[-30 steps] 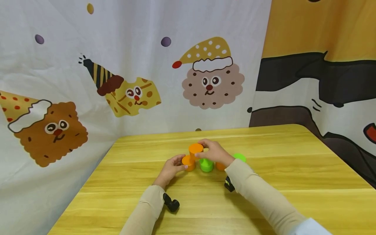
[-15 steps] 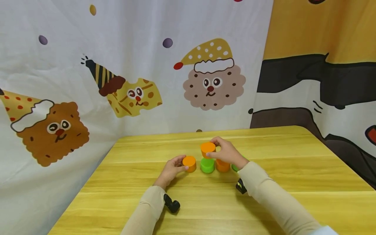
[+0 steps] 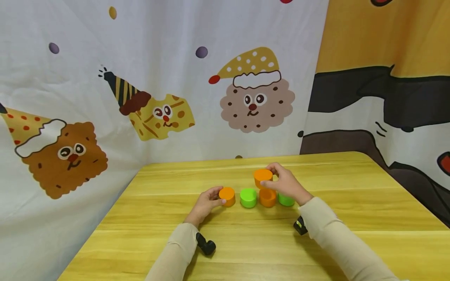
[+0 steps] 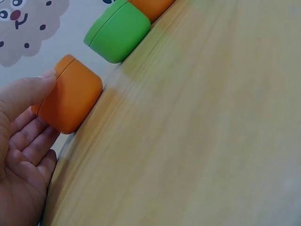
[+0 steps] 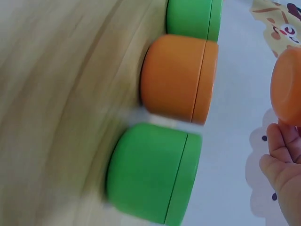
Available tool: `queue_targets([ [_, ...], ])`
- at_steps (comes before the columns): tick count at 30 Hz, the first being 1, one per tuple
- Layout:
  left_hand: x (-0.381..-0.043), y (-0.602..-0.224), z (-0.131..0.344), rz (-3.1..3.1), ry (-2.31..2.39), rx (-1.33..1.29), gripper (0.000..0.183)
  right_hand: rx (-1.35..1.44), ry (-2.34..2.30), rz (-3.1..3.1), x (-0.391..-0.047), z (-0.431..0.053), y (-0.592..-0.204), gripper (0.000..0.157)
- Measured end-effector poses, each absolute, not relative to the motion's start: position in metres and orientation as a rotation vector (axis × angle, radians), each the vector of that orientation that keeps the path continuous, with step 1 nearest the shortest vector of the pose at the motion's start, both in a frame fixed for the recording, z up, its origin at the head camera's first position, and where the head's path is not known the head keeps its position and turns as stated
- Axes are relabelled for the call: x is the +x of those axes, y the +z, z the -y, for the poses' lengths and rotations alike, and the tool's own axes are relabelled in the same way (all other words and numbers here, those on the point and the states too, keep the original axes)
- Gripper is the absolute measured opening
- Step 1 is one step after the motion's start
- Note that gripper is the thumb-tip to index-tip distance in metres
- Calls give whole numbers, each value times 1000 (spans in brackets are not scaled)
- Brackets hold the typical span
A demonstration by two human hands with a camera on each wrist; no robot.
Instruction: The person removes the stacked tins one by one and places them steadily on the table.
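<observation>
Several small round cups, orange and green, stand in a row on the wooden table. At the row's left end, my left hand holds an orange cup between thumb and fingers; in the left wrist view the thumb tip lies on its rim. My right hand grips another orange cup, raised just over the row's third cup, an orange one. A green cup stands between the two standing orange ones. Another green cup is partly hidden below my right hand.
Wooden tabletop stretches in front of the row and to both sides. Behind it hangs a cloth backdrop with cartoon biscuits and cheese. A black wrist device sits by the left sleeve, another by the right.
My right hand has carried its orange cup rightward, from over the left orange cup, past the green one, to above the other standing orange cup. My left hand stays at its cup.
</observation>
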State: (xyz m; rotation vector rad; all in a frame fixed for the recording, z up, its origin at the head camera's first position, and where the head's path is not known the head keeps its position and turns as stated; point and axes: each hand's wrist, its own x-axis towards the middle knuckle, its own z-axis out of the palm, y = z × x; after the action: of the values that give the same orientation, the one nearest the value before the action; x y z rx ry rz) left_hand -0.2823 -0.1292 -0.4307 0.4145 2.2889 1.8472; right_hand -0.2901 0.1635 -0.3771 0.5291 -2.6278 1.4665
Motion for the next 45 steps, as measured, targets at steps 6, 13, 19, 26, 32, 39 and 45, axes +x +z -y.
queue_targets([
  [6, -282, -430, 129, -2294, 1850, 420, 55, 533, 1478, 2601, -288, -175, -379, 45],
  [13, -283, -429, 129, -2297, 1849, 419, 55, 496, 1470, 2603, -284, -189, -378, 46],
  [19, -284, -431, 130, -2298, 1841, 415, 55, 472, 1472, 2594, -280, -203, -380, 45],
  [26, -282, -432, 130, -2309, 1837, 418, 55, 411, 1450, 2620, -275, -223, -389, 48],
  [32, -281, -433, 130, -2314, 1836, 418, 55, 365, 1438, 2629, -270, -234, -393, 50],
  [39, -282, -433, 131, -2318, 1845, 428, 54, 325, 1444, 2613, -266, -242, -394, 52],
  [45, -282, -433, 132, -2322, 1843, 438, 53, 296, 1420, 2608, -263, -248, -396, 52],
])
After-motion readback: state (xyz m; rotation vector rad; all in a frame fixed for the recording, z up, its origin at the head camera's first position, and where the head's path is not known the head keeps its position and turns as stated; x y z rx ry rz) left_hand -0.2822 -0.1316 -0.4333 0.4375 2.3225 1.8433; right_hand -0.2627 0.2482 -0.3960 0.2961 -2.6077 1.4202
